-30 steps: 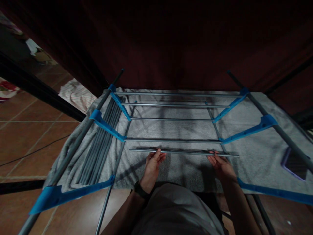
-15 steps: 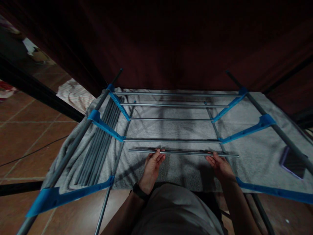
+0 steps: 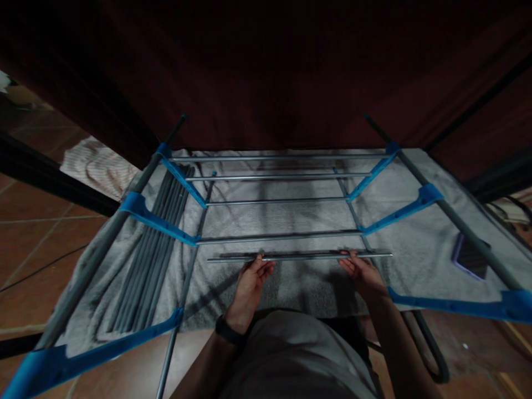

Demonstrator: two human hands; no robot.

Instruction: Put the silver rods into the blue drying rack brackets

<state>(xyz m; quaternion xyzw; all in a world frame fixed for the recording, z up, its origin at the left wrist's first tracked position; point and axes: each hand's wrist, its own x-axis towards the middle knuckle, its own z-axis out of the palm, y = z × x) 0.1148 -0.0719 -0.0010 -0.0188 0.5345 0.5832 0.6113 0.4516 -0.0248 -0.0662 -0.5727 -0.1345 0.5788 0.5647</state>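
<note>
A thin grey metal rod (image 3: 307, 256) lies level across both of my hands. Left of its middle, my left hand (image 3: 252, 277) pinches it between thumb and fingers. My right hand (image 3: 361, 271) grips it nearer the right end. Just beyond, a rack frame of grey tubes with blue plastic brackets (image 3: 160, 223) spans the surface. Several crossbars run between its left and right sides, the nearest crossbar (image 3: 278, 237) parallel to the rod in my hands. A blue bracket (image 3: 390, 218) faces the left one on the right side.
Several loose grey tubes (image 3: 152, 255) lie side by side on the grey blanket (image 3: 282, 219) at left. A phone (image 3: 471, 257) rests on the blanket at right. Behind hangs a dark red curtain (image 3: 266, 83). A striped cloth (image 3: 97, 169) lies beyond the left edge.
My view has turned slightly right, so the frame sits further left in it. The rod's right end has risen a little in view; both hands keep their hold.
</note>
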